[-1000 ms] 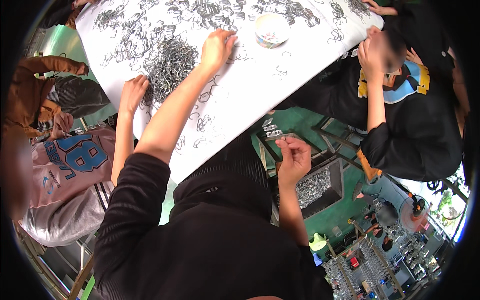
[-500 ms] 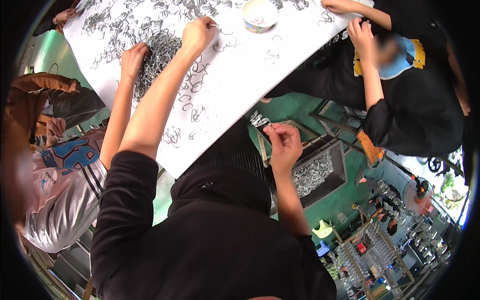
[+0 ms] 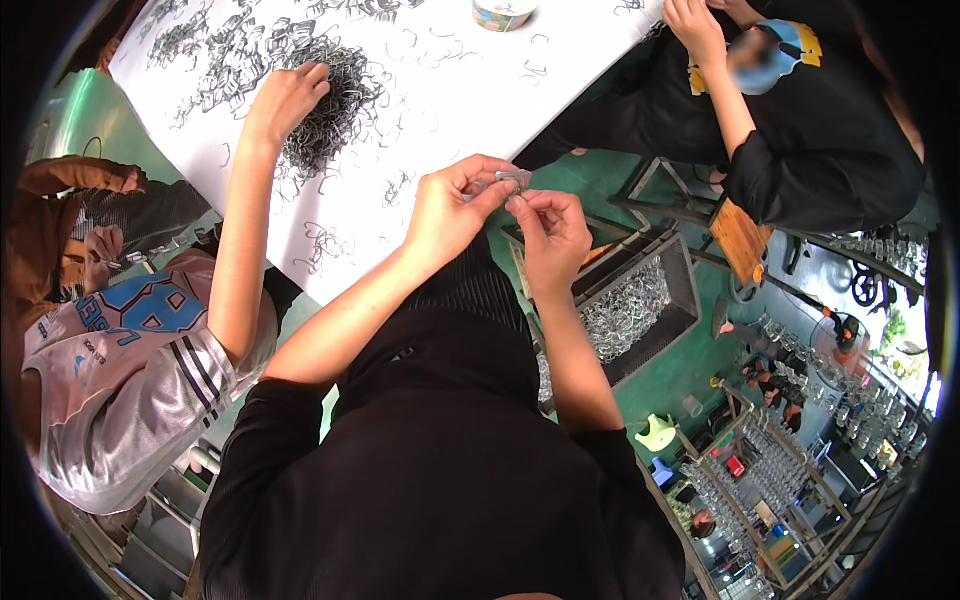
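My left hand (image 3: 455, 208) and my right hand (image 3: 556, 238) meet just off the near right edge of the white table (image 3: 400, 240). Between their fingertips is a small shiny metal piece (image 3: 514, 178). Left thumb and forefinger close on it from the left. From below, the right thumb and fingers pinch at its lower end, where something thin and dark shows; its shape is too small to tell. Loose bent wire hooks (image 3: 322, 245) lie on the table to the left, beyond my left forearm.
Another person's hand (image 3: 290, 100) rests on a heaped pile of wire hooks (image 3: 335, 125). A paper tub (image 3: 503, 14) stands at the far edge. Below right, a dark crate (image 3: 683, 290) holds shiny metal pieces. A second person sits at the right, near a wooden stool (image 3: 738, 240).
My left hand has come back from the far part of the table to my right hand. My right hand has risen slightly. The neighbour's hand has shifted on the pile.
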Demonstrator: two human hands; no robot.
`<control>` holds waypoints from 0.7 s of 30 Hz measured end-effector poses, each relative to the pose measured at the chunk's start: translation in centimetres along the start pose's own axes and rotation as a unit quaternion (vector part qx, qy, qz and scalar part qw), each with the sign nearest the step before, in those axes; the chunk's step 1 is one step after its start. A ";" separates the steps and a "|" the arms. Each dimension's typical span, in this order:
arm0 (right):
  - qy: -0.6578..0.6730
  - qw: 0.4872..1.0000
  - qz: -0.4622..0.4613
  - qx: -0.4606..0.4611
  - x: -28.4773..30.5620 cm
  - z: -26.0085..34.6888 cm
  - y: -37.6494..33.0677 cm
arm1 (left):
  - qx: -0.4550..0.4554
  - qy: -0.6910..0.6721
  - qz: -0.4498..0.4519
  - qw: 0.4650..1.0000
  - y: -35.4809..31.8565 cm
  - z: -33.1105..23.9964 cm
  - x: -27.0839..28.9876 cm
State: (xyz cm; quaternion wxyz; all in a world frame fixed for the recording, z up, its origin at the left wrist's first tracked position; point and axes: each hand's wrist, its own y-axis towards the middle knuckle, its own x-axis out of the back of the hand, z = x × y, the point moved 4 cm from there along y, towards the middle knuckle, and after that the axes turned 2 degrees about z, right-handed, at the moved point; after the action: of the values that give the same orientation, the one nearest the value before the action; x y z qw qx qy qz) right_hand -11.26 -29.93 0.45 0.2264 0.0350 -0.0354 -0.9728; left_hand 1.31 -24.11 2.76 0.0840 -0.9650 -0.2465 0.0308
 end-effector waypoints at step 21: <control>-0.547 0.793 0.267 0.017 -17.0 -11.1 18.2 | -0.095 0.128 -0.062 0.985 -1.0 5.4 1.0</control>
State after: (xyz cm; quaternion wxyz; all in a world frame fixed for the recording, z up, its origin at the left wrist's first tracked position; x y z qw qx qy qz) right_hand 12.87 -39.27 -8.18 0.4195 -0.5100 -0.1777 -0.7296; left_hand 1.14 -21.95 -2.38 0.0244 -0.9474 -0.2951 -0.1216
